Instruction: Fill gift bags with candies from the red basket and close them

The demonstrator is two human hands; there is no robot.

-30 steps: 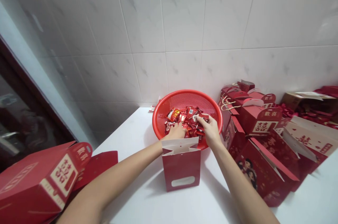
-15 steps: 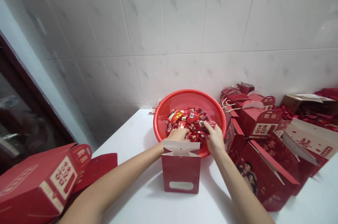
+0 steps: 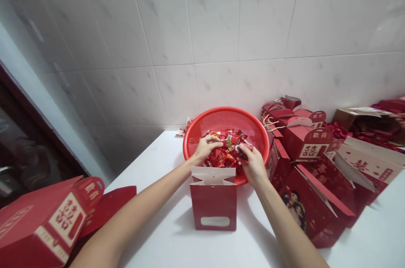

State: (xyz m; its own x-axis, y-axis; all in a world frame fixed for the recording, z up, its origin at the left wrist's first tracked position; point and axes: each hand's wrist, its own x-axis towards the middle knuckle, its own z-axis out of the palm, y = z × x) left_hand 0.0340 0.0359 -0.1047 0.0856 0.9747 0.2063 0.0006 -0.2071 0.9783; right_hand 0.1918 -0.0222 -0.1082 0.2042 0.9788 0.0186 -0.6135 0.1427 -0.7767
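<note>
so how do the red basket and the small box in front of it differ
The basket is round; the box is straight-sided. The basket's wall is perforated; the box's near side is plain but for a pale patch. The basket is wider than the box. Both are red, on the table.

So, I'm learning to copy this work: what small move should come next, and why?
Probably bring both hands back over the red box: the left hand pinches a gold-and-red wrapped piece, the right hand seems to hold a pinkish-red wrapped piece, and the box stands upright, top unclosed, just in front of the red basket.
</note>
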